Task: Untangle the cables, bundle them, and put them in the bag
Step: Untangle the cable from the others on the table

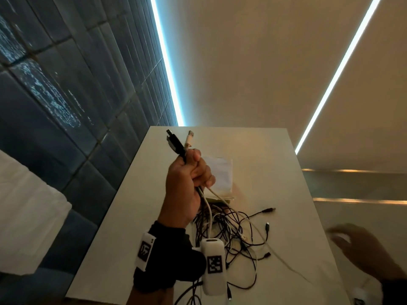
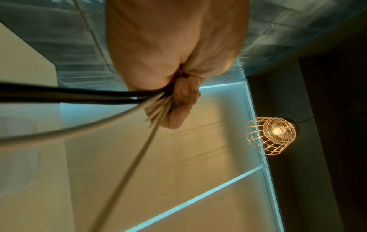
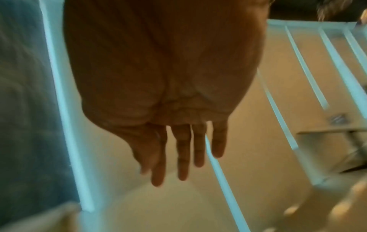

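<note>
My left hand (image 1: 191,170) is raised above the white table (image 1: 275,172) and grips several black and white cable ends, whose plugs (image 1: 176,139) stick up out of the fist. From the fist the cables hang down into a tangled heap of black and white cables (image 1: 231,234) on the table. In the left wrist view the curled fingers (image 2: 182,106) clamp dark and pale cords (image 2: 79,95). A whitish flat bag (image 1: 219,175) lies behind the hand. My right hand (image 1: 361,249) hovers blurred at the table's right edge with straight, spread fingers (image 3: 182,157), holding nothing.
Loose plug ends (image 1: 269,209) lie spread to the right of the heap. A dark blue tiled wall (image 1: 66,106) runs along the left. Something white (image 1: 28,212) lies at the left. Cables trail over the table's near edge (image 1: 191,298).
</note>
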`<control>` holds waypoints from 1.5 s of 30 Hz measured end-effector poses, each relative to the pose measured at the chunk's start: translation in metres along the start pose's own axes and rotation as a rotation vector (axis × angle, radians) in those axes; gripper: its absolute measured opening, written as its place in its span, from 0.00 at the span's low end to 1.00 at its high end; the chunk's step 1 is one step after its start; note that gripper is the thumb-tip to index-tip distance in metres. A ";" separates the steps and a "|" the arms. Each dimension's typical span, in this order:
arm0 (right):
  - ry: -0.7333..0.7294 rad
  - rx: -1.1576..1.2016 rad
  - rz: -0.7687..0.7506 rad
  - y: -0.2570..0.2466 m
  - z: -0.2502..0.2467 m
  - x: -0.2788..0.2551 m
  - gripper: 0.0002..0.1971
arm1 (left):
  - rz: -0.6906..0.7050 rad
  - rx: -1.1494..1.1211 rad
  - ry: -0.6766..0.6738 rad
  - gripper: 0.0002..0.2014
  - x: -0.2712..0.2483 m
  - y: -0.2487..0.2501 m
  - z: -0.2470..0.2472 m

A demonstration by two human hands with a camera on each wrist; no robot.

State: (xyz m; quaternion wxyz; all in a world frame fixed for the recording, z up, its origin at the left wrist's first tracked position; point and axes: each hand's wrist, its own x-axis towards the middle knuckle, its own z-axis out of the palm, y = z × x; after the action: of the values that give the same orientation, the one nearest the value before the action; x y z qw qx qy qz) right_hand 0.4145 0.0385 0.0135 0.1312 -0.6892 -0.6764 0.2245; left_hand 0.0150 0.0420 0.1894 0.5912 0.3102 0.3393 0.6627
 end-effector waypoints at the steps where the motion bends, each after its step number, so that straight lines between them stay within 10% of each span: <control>1: -0.010 0.147 -0.120 -0.063 -0.015 -0.009 0.10 | -0.009 -0.007 -0.014 0.14 -0.001 -0.003 0.004; 9: -0.356 0.873 -0.449 -0.268 -0.031 -0.037 0.12 | -0.078 0.210 0.027 0.14 -0.006 -0.012 0.030; 15: 0.052 0.686 -0.384 -0.227 -0.041 -0.016 0.08 | -0.302 0.310 -0.111 0.14 -0.012 -0.002 0.018; 20: 0.211 0.763 -0.143 -0.159 -0.062 -0.007 0.10 | -0.225 0.176 -0.002 0.13 -0.007 0.015 -0.003; 24: 0.247 0.736 0.059 -0.103 -0.072 -0.018 0.39 | -0.126 0.207 0.128 0.14 -0.002 0.028 -0.024; 27: 0.111 0.545 0.072 -0.075 -0.070 -0.019 0.14 | -0.087 0.108 0.102 0.15 -0.002 0.028 -0.024; 32: -0.587 -0.077 -0.116 -0.112 -0.043 -0.020 0.07 | -0.132 -0.129 -0.087 0.15 -0.006 0.025 0.000; 35: -0.458 0.418 -0.399 -0.192 -0.036 -0.022 0.33 | -0.178 -0.213 -0.246 0.17 -0.011 0.017 0.032; 38: -0.594 0.913 -0.574 -0.255 -0.025 -0.027 0.23 | -0.103 -0.223 -0.317 0.19 -0.008 0.018 0.057; 45: -0.591 1.181 -0.040 -0.162 -0.024 -0.032 0.29 | 0.200 -0.199 -0.197 0.14 0.005 0.088 -0.007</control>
State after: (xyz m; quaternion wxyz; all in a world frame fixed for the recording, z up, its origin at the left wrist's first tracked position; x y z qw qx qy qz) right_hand 0.2852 0.0178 0.1167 0.3002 -0.3978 -0.4597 0.7350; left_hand -0.0412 0.0398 0.2575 0.5804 0.3455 0.1799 0.7151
